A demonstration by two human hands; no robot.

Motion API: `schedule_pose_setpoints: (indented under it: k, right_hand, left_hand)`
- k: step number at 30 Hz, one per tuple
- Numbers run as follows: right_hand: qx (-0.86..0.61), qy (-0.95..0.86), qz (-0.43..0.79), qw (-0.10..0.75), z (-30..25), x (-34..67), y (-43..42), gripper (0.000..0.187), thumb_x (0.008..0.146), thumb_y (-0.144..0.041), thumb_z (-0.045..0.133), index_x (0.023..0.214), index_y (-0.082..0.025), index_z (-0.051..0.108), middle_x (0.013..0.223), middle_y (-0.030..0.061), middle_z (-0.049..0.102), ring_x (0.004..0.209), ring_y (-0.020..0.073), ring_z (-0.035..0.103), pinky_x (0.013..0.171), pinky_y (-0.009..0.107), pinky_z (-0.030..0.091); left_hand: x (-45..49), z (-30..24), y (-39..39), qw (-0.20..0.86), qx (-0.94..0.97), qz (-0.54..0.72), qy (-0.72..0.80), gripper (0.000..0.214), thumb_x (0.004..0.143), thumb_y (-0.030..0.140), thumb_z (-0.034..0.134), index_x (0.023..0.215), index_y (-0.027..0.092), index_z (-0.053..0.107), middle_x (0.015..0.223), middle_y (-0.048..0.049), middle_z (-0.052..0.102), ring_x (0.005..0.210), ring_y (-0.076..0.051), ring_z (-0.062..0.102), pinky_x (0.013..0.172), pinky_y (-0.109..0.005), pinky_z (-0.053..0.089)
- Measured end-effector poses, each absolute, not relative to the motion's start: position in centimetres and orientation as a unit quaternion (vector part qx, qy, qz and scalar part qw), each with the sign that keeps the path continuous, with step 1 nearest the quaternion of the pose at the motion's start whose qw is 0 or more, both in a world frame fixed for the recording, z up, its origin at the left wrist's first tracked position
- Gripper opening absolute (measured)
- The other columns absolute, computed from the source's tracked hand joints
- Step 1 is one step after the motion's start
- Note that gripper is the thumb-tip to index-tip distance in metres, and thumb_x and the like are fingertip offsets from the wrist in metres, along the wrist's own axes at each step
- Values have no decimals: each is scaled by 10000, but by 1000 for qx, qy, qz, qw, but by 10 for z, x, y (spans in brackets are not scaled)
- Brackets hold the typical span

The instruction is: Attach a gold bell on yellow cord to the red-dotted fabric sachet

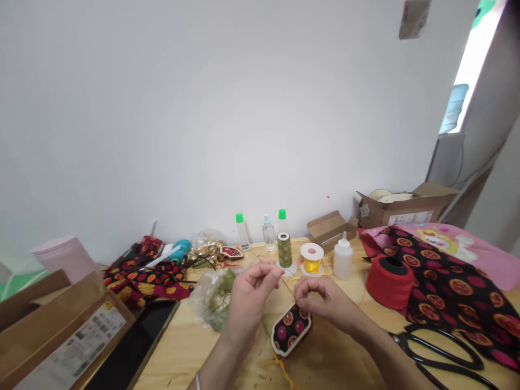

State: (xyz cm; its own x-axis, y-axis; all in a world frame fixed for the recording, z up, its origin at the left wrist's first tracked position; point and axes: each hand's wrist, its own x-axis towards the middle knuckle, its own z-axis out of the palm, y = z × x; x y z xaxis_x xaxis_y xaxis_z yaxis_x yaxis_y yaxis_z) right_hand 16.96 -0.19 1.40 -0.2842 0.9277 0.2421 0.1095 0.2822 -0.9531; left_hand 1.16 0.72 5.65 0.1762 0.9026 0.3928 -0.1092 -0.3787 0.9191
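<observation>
My left hand [255, 292] is closed in a pinch on the upper end of a thin orange-yellow cord [289, 287]. The cord runs down to the top corner of a small dark pouch [289, 326] with a red and gold round pattern and a cream border. At that corner my right hand [325, 300] pinches the cord where it meets the pouch. The pouch hangs tilted just over the table, and a yellow cord tail [283, 371] trails from its lower end. The exact grip of the right fingertips is partly hidden.
Behind my hands stand a green thread spool [284, 252], a yellow cord spool [312, 260] and a white squeeze bottle [343, 259]. On the right are a red yarn cone [390, 284], black scissors [439, 346] and patterned cloth [455, 281]. A phone [136, 344] and cardboard box [60, 330] lie left.
</observation>
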Motion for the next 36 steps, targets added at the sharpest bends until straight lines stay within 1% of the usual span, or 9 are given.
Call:
schedule_pose_setpoints:
  k: [4, 10, 14, 18, 20, 24, 26, 31, 36]
  right_hand:
    - [-385, -700, 425, 425, 14, 183, -9, 68, 653, -197, 588, 658, -135, 615, 710, 33, 588, 701, 163, 530, 693, 281, 407]
    - [-341, -687, 434, 473, 60, 189, -28, 301, 741, -300, 537, 1010, -178, 594, 947, 50, 595, 857, 170, 513, 757, 287, 388]
    - [-331, -696, 414, 485, 107, 178, -33, 230, 758, -294, 504, 850, -141, 649, 617, -9, 558, 526, 80, 451, 514, 199, 357]
    - [-353, -661, 426, 507, 133, 165, -28, 196, 707, -269, 537, 611, -115, 611, 510, -22, 521, 446, 61, 427, 450, 186, 338]
    - [-343, -655, 432, 516, 138, 159, -24, 165, 683, -244, 546, 591, -115, 593, 536, -15, 544, 454, 61, 449, 460, 189, 363]
    - [-345, -631, 439, 539, 145, 150, -19, 120, 675, -202, 538, 649, -107, 606, 545, -18, 566, 455, 57, 472, 481, 195, 399]
    - [-365, -612, 439, 548, 149, 148, -20, 109, 674, -185, 539, 679, -103, 611, 549, -18, 575, 451, 54, 481, 478, 193, 406]
    - [-397, -570, 430, 577, 155, 152, -21, 97, 648, -207, 594, 631, -111, 599, 517, -30, 565, 400, 38, 447, 397, 170, 369]
    - [-384, -526, 452, 610, 143, 159, -14, 195, 596, -269, 659, 688, -99, 628, 553, -6, 603, 444, 41, 485, 452, 173, 412]
  left_hand:
    - [21, 86, 0, 394, 692, 523, 304, 127, 706, 228, 583, 611, 156, 625, 650, 20, 485, 660, -104, 467, 624, -201, 359]
    - [37, 113, -5, 357, 717, 518, 300, 141, 698, 234, 581, 606, 145, 639, 648, -4, 515, 653, -120, 479, 586, -204, 377]
    - [42, 134, -10, 362, 702, 543, 285, 120, 677, 219, 601, 588, 148, 641, 642, 0, 523, 649, -121, 493, 561, -194, 387]
    - [36, 145, -9, 353, 698, 558, 276, 116, 684, 223, 604, 608, 143, 638, 662, 9, 519, 638, -103, 493, 566, -184, 391]
    - [32, 140, -7, 384, 677, 568, 269, 116, 698, 245, 596, 665, 143, 639, 686, 5, 543, 663, -101, 502, 595, -184, 395]
    - [28, 115, -4, 558, 571, 560, 222, 268, 774, 354, 492, 938, 170, 598, 835, -45, 624, 760, -143, 554, 695, -257, 420]
    - [28, 100, -4, 621, 545, 522, 211, 334, 791, 387, 453, 985, 148, 585, 919, -89, 626, 854, -181, 559, 751, -294, 411]
    - [28, 82, -10, 682, 539, 457, 190, 390, 776, 400, 478, 1004, 99, 575, 911, -144, 646, 867, -220, 586, 832, -348, 372]
    - [21, 79, -14, 686, 553, 429, 198, 353, 701, 241, 617, 1029, 124, 557, 893, -118, 659, 817, -192, 605, 822, -322, 379]
